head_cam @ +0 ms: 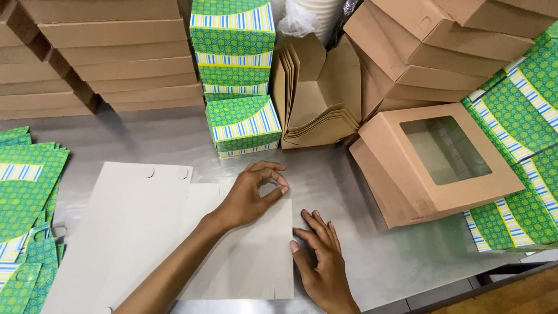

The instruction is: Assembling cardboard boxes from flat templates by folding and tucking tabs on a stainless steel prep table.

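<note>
The right hand [321, 256] lies nearest, flat and open on the steel counter [372, 232], its fingertips touching the right edge of a flat grey cardboard sheet [244, 256] and holding nothing. Just left of it, the left hand [253, 195] rests on that sheet with its fingers curled and its thumb and forefinger pinching the sheet's upper right corner.

Far to the left of both hands sits a pile of flat green patterned sheets [26, 197]. Between that pile and the left hand, a second pale cardboard sheet [128, 227] lies partly under the grey one. Beyond the left hand stand stacked brown boxes [110, 55], then green patterned boxes [238, 70] piled up. Just beyond the right hand is a nest of open brown cartons [317, 99]. To the right of the right hand, a brown box with a clear window [436, 163] leans tilted, with more green sheets [523, 145] past it.
</note>
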